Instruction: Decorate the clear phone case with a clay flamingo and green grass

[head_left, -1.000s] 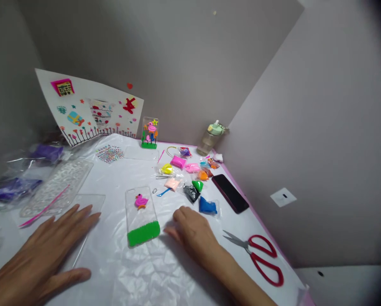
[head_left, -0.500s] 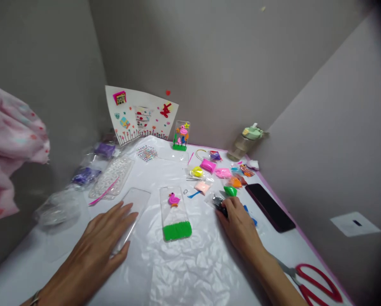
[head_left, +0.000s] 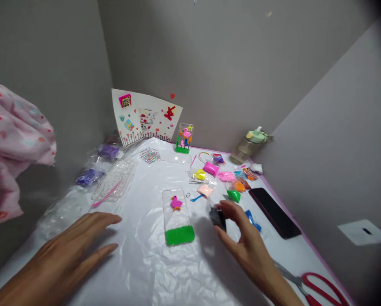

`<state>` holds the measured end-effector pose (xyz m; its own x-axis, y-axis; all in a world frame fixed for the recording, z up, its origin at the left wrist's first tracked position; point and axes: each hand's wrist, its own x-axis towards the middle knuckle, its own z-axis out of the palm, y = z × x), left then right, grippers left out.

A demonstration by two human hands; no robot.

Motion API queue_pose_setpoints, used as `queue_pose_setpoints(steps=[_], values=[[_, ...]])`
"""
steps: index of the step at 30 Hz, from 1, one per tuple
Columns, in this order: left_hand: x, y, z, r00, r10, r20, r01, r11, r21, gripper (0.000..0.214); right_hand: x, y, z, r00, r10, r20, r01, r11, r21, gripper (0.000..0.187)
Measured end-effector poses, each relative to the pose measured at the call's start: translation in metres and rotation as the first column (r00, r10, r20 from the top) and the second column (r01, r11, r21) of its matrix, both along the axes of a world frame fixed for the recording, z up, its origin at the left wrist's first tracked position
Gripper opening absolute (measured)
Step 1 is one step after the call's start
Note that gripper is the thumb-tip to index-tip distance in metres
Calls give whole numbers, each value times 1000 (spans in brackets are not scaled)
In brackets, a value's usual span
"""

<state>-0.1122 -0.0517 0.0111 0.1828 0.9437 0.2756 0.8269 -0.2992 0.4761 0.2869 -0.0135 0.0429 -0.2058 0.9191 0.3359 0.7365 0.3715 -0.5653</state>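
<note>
My right hand (head_left: 243,231) pinches a small packet of black clay (head_left: 218,217) between thumb and fingers, a little above the table. My left hand (head_left: 78,244) is over the left side of the table, fingers stretched out and apart from the thumb, holding nothing. Between the hands lies a clear phone case (head_left: 174,219) with a pink clay duck (head_left: 176,203) in its upper part and a band of green clay (head_left: 179,235) across its bottom end. A blue modelling tool (head_left: 197,198) and a small ring (head_left: 188,195) lie beside the case.
Clay packets, including green (head_left: 234,196) and yellow (head_left: 199,174), lie beyond my right hand. A phone (head_left: 274,213) and red-handled scissors (head_left: 324,289) line the right edge. A decorated case (head_left: 184,138), a bottle (head_left: 248,145) and a drawing (head_left: 147,117) stand behind. A pink tool (head_left: 106,194) lies left.
My right hand has lifted the black clay packet off the table. My left hand has drawn back to the left, and the plain clear case under it no longer shows there.
</note>
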Motion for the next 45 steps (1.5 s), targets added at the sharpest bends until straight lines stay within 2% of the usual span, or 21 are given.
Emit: queue_pose_setpoints(steps=[4,6,8,11,15,17,19,22,24,27,31,34,37,39,40,45], values=[[77,6,36,952,-132,276,150,988,-47,37,-22,-30,27,985,158,-73,-158,987,-2,55],[110,12,54,875,-223,430,256,967,-19,27,-30,-40,35,975,210,-69,-207,977,52,61],[132,16,64,800,-233,552,322,944,-68,22,-34,-43,38,967,247,-61,-239,964,118,64],[144,20,63,698,-133,703,345,924,-167,16,-36,-41,33,956,290,-34,-276,937,214,66],[138,21,45,517,73,853,385,870,-308,22,-35,-40,22,943,332,33,-324,890,320,70],[134,21,39,465,117,877,438,831,-343,23,-35,-41,20,948,317,39,-311,892,328,68],[133,21,37,492,105,865,480,796,-370,22,-36,-43,21,955,296,32,-290,897,335,66],[133,21,42,611,-26,791,528,757,-384,14,-38,-43,24,948,314,59,-312,870,382,66],[134,19,44,642,-94,761,553,744,-375,20,-37,-44,26,940,333,80,-335,848,410,63],[135,17,43,598,-31,801,566,723,-395,29,-34,-48,28,955,289,67,-290,862,416,44],[141,12,39,515,59,855,627,654,-423,29,-34,-57,28,981,188,-51,-150,895,421,20],[148,9,39,540,-6,842,603,700,-382,25,-40,-61,25,952,270,-146,-215,926,309,29],[153,7,41,579,-113,807,590,742,-319,22,-45,-60,25,902,305,-307,-308,951,40,33],[153,6,42,586,-145,797,598,741,-305,19,-47,-58,28,872,269,-409,-356,922,-151,30],[153,7,42,589,-159,793,602,741,-298,17,-47,-58,29,858,255,-446,-376,903,-207,28],[153,6,41,589,-249,769,609,762,-220,15,-48,-59,29,818,204,-538,-368,905,-215,21]])
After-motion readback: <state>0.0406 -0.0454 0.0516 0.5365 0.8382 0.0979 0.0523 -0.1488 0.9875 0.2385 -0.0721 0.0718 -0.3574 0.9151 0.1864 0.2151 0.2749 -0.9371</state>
